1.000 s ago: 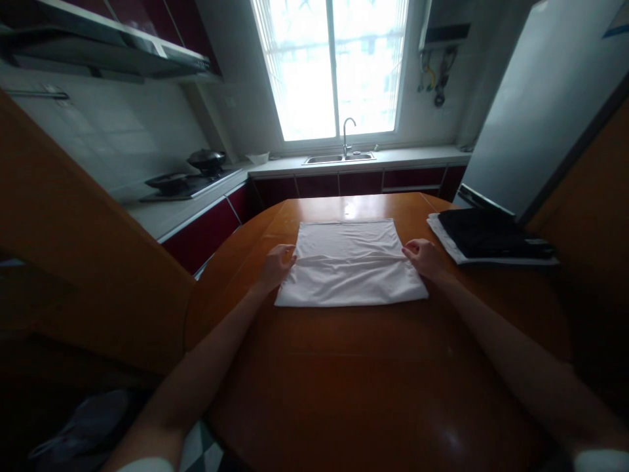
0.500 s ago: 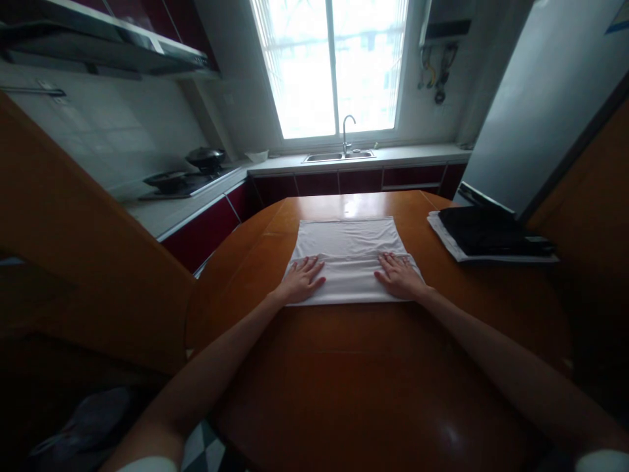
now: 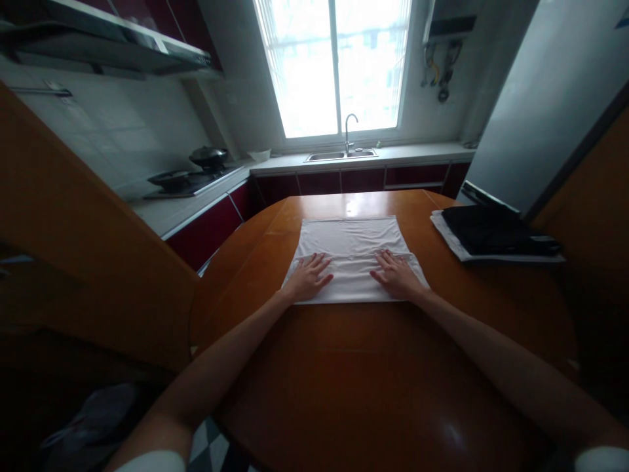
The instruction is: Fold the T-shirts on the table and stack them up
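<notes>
A white cloth garment (image 3: 351,236) lies on the wooden table (image 3: 344,367), its near part folded over toward the far side. What kind of garment it is I cannot tell. My left hand (image 3: 308,278) rests flat on the left part of the folded layer, fingers spread. On the right part, my right hand (image 3: 396,274) lies palm down, its fingers also apart. Slight wrinkles run across the cloth between and beyond the hands.
Folded black clothing (image 3: 496,229) lies on a white piece at the table's right. Behind the table are a counter with a sink (image 3: 327,157) and faucet (image 3: 348,131). A stove with pans (image 3: 209,156) is at left, a fridge (image 3: 521,98) at right.
Both hands have slid slightly inward over the cloth, closer to each other. The view has shifted a little; the garment stays in place.
</notes>
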Tool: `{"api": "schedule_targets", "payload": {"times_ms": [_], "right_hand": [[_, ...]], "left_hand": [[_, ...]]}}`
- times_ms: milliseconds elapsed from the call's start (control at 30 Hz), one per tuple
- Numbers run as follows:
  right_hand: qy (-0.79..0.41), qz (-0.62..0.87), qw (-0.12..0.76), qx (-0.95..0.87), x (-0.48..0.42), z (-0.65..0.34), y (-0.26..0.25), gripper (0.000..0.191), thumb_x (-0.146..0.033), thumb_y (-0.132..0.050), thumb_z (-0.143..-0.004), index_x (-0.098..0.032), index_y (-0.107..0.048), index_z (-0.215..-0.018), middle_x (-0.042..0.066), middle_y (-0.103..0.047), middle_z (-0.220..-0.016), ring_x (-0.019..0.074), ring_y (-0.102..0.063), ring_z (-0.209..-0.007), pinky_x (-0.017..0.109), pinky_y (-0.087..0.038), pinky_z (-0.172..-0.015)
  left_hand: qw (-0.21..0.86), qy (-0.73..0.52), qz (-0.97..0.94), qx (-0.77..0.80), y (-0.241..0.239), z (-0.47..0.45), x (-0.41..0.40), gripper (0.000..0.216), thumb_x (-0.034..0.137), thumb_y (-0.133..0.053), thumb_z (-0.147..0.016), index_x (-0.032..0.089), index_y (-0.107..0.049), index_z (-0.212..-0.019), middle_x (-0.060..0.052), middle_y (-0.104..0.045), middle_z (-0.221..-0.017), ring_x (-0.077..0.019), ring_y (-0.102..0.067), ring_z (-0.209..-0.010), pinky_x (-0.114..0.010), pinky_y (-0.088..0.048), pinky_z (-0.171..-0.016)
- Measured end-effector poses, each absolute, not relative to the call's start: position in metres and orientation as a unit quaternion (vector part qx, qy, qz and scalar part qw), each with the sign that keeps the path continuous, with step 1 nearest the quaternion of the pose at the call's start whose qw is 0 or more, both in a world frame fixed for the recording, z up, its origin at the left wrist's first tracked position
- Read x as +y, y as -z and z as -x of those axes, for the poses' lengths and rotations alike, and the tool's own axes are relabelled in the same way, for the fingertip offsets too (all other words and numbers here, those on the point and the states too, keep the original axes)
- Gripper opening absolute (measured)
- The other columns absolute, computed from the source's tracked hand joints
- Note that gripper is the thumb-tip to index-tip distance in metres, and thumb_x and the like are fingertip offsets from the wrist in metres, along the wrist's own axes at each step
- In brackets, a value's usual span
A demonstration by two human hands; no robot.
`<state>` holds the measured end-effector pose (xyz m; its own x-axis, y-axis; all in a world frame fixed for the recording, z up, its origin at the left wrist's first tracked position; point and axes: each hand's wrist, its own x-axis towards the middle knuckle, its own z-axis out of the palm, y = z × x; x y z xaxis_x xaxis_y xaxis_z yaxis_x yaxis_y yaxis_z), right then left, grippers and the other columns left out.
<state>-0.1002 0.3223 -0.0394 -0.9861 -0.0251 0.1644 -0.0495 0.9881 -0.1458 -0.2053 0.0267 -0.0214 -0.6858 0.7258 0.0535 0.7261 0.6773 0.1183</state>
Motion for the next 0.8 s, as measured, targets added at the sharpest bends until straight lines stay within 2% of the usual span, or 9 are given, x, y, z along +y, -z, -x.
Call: {"api": "schedule_targets", "payload": {"times_ms": [100,267,433,600,800], "right_hand": [[-0.072,0.009,0.111,-0.991,0.327,0.101,0.039,0.066,-0.049,-0.028,-0.104,-0.010,-0.034,-0.157,0.016,-0.027,-0.165,0.0277,-0.019,-0.154,0.053,-0.017,-0.123],[-0.074,0.044,0.065,-0.994,0.330,0.102,0.040,0.064,-0.046,-0.030,-0.104,-0.008,-0.035,-0.156,0.018,-0.028,-0.164,0.0310,-0.022,-0.153,0.055,-0.017,-0.122],[-0.072,0.030,0.111,-0.991,0.327,0.100,0.036,0.064,-0.046,-0.028,-0.104,-0.008,-0.036,-0.155,0.018,-0.027,-0.165,0.0286,-0.022,-0.154,0.053,-0.018,-0.122],[-0.078,0.027,0.057,-0.995,0.328,0.100,0.041,0.065,-0.045,-0.028,-0.104,-0.008,-0.033,-0.157,0.018,-0.027,-0.164,0.0287,-0.022,-0.154,0.053,-0.018,-0.122],[-0.091,-0.024,0.117,-0.989,0.316,0.095,0.039,0.065,-0.046,-0.027,-0.105,-0.009,-0.031,-0.158,0.017,-0.024,-0.166,0.0266,-0.015,-0.155,0.052,-0.016,-0.123]], "left_hand": [[0.001,0.060,0.375,-0.925,0.024,0.209,0.026,0.069,0.064,-0.024,-0.102,0.025,-0.033,-0.159,-0.009,-0.021,-0.168,-0.0332,-0.016,-0.155,-0.062,-0.014,-0.122],[-0.028,0.049,0.370,-0.927,0.024,0.210,0.024,0.073,0.068,-0.021,-0.101,0.027,-0.028,-0.161,-0.009,-0.015,-0.169,-0.0345,-0.013,-0.155,-0.064,-0.011,-0.121],[0.009,0.063,0.371,-0.927,0.020,0.207,0.025,0.070,0.064,-0.022,-0.102,0.025,-0.031,-0.160,-0.010,-0.020,-0.168,-0.0334,-0.014,-0.155,-0.062,-0.014,-0.122],[-0.024,0.040,0.368,-0.929,0.022,0.206,0.025,0.070,0.067,-0.026,-0.101,0.028,-0.031,-0.160,-0.009,-0.014,-0.169,-0.0343,-0.012,-0.155,-0.062,-0.012,-0.122],[0.004,0.058,0.436,-0.898,0.016,0.195,0.031,0.065,0.060,-0.019,-0.105,0.030,-0.023,-0.162,-0.006,-0.015,-0.169,-0.0297,-0.007,-0.157,-0.059,-0.013,-0.123]]}}
